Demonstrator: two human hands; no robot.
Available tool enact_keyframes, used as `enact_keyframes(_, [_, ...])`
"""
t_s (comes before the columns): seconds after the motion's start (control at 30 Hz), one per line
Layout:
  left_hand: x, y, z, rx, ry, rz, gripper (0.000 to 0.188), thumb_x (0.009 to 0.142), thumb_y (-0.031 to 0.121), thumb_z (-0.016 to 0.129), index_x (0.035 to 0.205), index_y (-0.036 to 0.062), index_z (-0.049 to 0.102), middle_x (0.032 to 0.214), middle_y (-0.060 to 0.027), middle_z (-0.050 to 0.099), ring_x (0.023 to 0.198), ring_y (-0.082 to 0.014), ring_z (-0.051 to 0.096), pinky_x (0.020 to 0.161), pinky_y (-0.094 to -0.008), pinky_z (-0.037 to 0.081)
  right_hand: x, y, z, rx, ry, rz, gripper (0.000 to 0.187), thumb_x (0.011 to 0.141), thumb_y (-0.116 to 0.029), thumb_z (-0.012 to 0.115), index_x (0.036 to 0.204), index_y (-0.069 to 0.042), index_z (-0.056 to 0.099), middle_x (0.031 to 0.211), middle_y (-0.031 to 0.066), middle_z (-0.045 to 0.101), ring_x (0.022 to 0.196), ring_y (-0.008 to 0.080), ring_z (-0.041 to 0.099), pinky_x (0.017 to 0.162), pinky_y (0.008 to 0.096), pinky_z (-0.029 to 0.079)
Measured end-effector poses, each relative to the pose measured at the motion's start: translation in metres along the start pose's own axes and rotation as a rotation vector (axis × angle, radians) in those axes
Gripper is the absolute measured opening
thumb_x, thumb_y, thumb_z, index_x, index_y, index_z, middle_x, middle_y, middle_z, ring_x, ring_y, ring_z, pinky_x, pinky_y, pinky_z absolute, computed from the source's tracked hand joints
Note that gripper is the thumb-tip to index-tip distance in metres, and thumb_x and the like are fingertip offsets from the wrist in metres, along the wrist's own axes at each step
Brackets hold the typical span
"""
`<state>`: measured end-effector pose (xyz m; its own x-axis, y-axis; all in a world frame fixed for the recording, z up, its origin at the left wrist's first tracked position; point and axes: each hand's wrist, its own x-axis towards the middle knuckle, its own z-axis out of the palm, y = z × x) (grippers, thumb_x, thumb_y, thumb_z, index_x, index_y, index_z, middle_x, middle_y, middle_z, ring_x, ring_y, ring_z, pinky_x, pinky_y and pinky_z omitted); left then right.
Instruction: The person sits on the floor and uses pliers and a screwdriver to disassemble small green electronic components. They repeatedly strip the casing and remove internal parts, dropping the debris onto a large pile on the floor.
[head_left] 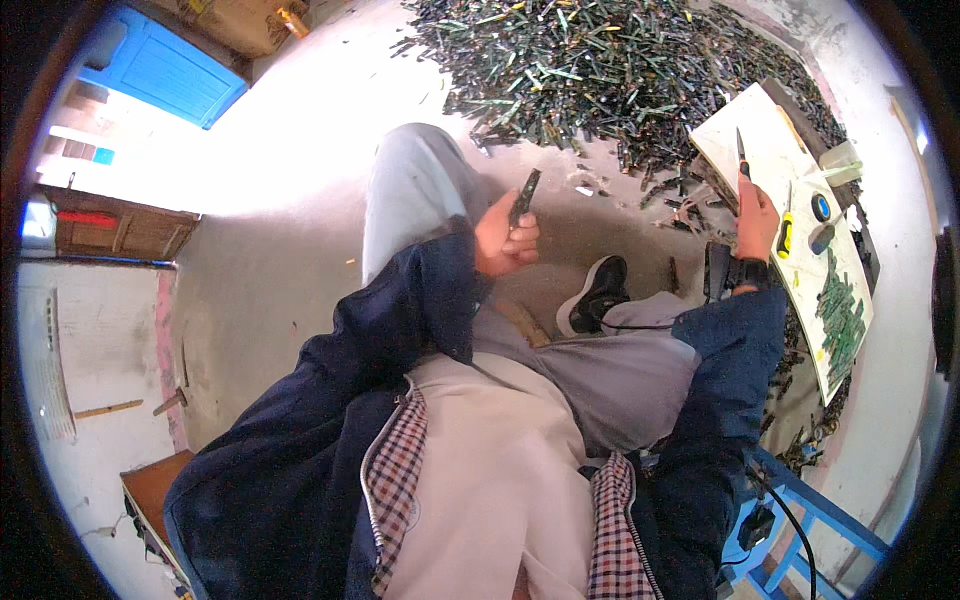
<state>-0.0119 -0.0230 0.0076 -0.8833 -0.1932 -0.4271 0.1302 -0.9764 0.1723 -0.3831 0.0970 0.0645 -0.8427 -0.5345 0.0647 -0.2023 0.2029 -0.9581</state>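
My left hand (503, 242) is closed around a narrow dark strip (525, 197), which looks like a small circuit board and points up out of the fist. It is held above the floor beside my raised left knee. My right hand (757, 225) grips a knife (743, 157) with a pointed blade and a dark and orange handle, its tip pointing away from me. That hand is over the left edge of a cream board (745, 125). On the board are a pile of green strips (842, 315), a yellow and black tool (785, 235) and a round blue and black item (821, 207).
A large heap of dark and green strips (590, 70) covers the far floor, with loose ones trailing toward the board. My shoe (597, 295) rests between the hands. A blue stool frame (800, 520) with a black cable (795, 515) stands at the lower right.
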Motion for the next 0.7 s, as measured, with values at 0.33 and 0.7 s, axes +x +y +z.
enact_keyframes(0.33, [0.003,-0.001,-0.005,0.036,0.048,-0.068,0.053,0.093,0.058,0.037,0.069,0.011,0.046,0.052,0.0024,0.036,0.039,-0.0125,0.029,0.051,-0.0291,0.029,-0.177,-0.026,0.031,0.847,-0.918,0.526,0.05,0.084,-0.021,0.052,0.13,-0.005,0.044,0.105,0.0091,0.059,0.081,0.0192,0.06,0.052,0.0239,0.044])
enact_keyframes(0.7, [0.003,-0.005,0.006,0.222,0.144,-0.006,0.053,0.094,0.056,0.035,0.066,0.0127,0.045,0.048,0.004,0.036,0.036,-0.0105,0.026,0.047,-0.0271,0.028,-0.2,-0.036,0.061,0.632,-1.25,0.705,0.046,0.084,-0.023,0.054,0.128,-0.009,0.046,0.112,0.009,0.061,0.1,0.0236,0.062,0.058,0.0307,0.052])
